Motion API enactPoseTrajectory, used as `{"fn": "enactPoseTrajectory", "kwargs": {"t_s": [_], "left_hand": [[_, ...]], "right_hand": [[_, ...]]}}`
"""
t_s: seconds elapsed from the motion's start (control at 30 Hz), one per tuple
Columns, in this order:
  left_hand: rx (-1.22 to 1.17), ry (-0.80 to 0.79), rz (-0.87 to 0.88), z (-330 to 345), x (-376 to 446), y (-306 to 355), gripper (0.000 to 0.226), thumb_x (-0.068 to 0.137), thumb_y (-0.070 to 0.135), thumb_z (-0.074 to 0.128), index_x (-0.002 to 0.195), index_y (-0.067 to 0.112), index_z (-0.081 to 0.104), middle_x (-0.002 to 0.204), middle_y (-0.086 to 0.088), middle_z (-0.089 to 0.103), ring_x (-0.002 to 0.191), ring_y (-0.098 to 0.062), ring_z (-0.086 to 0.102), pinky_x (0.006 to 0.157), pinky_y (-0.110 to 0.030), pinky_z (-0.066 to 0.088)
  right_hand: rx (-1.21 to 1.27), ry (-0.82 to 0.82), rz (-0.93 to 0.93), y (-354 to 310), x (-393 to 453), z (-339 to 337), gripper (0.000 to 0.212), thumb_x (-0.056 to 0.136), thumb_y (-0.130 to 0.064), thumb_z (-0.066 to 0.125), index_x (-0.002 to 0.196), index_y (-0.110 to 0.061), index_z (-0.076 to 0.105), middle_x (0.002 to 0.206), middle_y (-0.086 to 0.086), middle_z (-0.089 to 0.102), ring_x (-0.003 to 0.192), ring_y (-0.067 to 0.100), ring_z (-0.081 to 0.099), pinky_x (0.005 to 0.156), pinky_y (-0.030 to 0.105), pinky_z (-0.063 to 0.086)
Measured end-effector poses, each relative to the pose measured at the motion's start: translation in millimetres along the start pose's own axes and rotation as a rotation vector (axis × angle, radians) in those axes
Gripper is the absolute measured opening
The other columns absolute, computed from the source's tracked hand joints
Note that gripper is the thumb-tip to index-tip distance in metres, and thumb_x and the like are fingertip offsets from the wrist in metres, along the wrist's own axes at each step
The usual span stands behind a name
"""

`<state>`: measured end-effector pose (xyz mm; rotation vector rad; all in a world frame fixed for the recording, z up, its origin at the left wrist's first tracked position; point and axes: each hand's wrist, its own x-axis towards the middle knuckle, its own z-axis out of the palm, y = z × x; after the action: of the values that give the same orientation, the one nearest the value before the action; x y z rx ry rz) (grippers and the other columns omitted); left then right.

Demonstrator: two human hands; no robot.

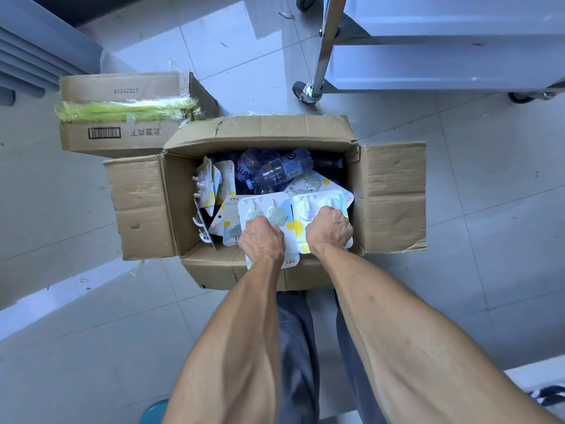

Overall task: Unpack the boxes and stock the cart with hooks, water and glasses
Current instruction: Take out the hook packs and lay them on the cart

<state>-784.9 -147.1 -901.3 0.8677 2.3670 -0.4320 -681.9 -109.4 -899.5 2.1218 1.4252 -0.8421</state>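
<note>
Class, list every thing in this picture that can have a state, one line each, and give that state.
Open box: flaps folded out, holds hook packs and bottles.
Second box: closed, taped.
Left hand: grip on a grey hook pack.
Right hand: grip on a white hook pack.
Water bottles: lying in the box.
Cart: shelves bare.

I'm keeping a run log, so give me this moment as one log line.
stage: unpacking open box | left hand: grips green hook pack | right hand: grips white hook pack | water bottles: in box | cart: behind box

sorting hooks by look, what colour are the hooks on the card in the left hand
Pale green patterned hexagon hooks on a white card; head view shows them, left hand gripping.
</note>
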Motion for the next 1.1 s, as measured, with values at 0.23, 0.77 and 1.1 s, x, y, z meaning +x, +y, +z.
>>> {"fn": "enactPoseTrajectory", "kwargs": {"t_s": [0.23, 0.77, 1.1], "left_hand": [[-0.055, 0.057, 0.070, -78.7, -21.5, 28.9, 0.034, 0.090, 0.015, 0.052, 0.059, 0.014, 0.039, 0.072, -0.004, 0.055, 0.057, -0.020, 0.047, 0.051, -0.029, 0.028], [-0.140, 0.168, 0.450, -348.1, -215.5, 139.1, 0.011, 0.087, 0.022, 0.053, 0.078, 0.017, 0.057, 0.092, -0.008, 0.065, 0.085, -0.030, 0.064, 0.069, -0.031, 0.043], [-0.132, 0.208, 0.630, -356.0, -285.0, 331.6, 0.010, 0.086, 0.026, 0.055, 0.080, 0.018, 0.055, 0.097, -0.011, 0.066, 0.092, -0.034, 0.063, 0.069, -0.033, 0.039]], "right_hand": [[0.063, 0.087, 0.016, -5.0, -15.1, -79.7, 0.022, 0.087, -0.007, 0.056, 0.108, -0.009, 0.064, 0.106, 0.008, 0.068, 0.099, 0.027, 0.066, 0.068, 0.029, 0.038], [0.312, 0.390, 0.086, 65.9, -151.0, -410.0, 0.024, 0.084, -0.012, 0.059, 0.106, -0.012, 0.067, 0.112, 0.010, 0.067, 0.105, 0.031, 0.063, 0.081, 0.033, 0.043], [0.318, 0.370, 0.136, 195.4, -67.8, -524.1, 0.023, 0.087, -0.012, 0.057, 0.110, -0.011, 0.063, 0.115, 0.010, 0.064, 0.106, 0.031, 0.064, 0.073, 0.032, 0.046]]}}
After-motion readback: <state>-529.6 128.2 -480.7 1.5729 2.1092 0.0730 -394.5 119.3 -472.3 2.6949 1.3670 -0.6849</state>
